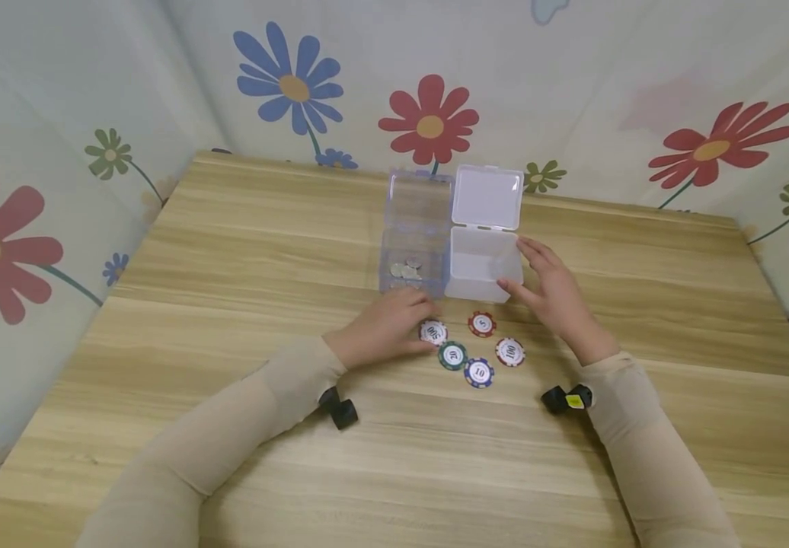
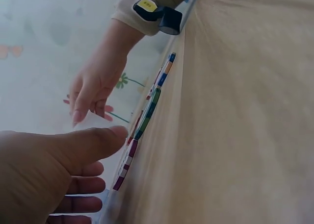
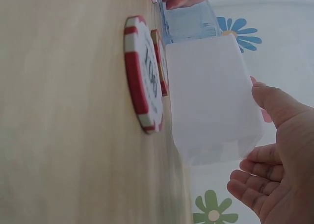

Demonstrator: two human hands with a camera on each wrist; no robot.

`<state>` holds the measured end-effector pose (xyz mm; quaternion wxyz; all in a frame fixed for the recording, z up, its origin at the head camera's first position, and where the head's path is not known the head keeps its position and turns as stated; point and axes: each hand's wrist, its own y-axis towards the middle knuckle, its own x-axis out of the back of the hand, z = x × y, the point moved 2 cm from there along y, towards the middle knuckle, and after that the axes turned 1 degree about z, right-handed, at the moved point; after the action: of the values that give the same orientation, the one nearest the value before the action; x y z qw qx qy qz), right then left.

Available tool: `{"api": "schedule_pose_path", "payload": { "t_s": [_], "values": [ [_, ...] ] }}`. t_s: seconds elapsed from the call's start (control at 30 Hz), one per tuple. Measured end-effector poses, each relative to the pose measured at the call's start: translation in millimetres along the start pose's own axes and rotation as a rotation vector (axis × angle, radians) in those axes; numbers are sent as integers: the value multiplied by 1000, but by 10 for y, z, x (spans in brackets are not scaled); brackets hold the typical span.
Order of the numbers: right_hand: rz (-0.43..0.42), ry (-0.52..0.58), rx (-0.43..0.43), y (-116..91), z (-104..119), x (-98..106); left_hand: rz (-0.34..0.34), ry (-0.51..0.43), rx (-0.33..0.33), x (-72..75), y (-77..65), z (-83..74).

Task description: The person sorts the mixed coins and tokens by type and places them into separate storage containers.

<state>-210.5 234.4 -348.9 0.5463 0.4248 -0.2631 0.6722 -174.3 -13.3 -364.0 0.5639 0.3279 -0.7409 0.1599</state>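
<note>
My left hand [image 1: 394, 323] reaches low over the table, its fingers at the near wall of the clear bluish box [image 1: 415, 236] and its thumb beside a purple-and-white poker chip [image 1: 433, 332] marked 500. The left wrist view shows the thumb stretched out and nothing gripped. Several silvery coins [image 1: 406, 269] lie in that box, whose lid stands raised. On the other side, my right hand [image 1: 559, 293] touches a white translucent box [image 1: 480, 285], thumb at its near right corner and fingers along its right wall. The white box's lid [image 1: 487, 198] is raised too.
Near the boxes lie a red chip [image 1: 482, 324] marked 5, a green chip [image 1: 452, 355] marked 20, a blue chip [image 1: 480, 373] marked 10 and a red-and-white chip [image 1: 510, 352] marked 100. Behind the wooden table [image 1: 264, 221] hangs a flower-printed curtain [image 1: 573, 68].
</note>
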Motion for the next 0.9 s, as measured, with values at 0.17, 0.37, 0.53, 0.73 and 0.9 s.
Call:
{"api": "schedule_pose_path", "payload": {
  "t_s": [0.17, 0.37, 0.53, 0.73, 0.9],
  "values": [
    [-11, 18, 11, -36, -5, 9, 4, 14, -7, -28, 9, 21],
    [-24, 33, 22, -43, -14, 16, 7, 3, 2, -61, 28, 58],
    [-33, 42, 24, -31, -25, 10, -2, -24, 13, -47, 40, 68],
    [-28, 46, 12, -29, -42, -10, 3, -34, 25, -37, 49, 62],
    [-26, 46, 8, -33, -52, -26, 7, -42, 28, -41, 55, 53]
  ]
}}
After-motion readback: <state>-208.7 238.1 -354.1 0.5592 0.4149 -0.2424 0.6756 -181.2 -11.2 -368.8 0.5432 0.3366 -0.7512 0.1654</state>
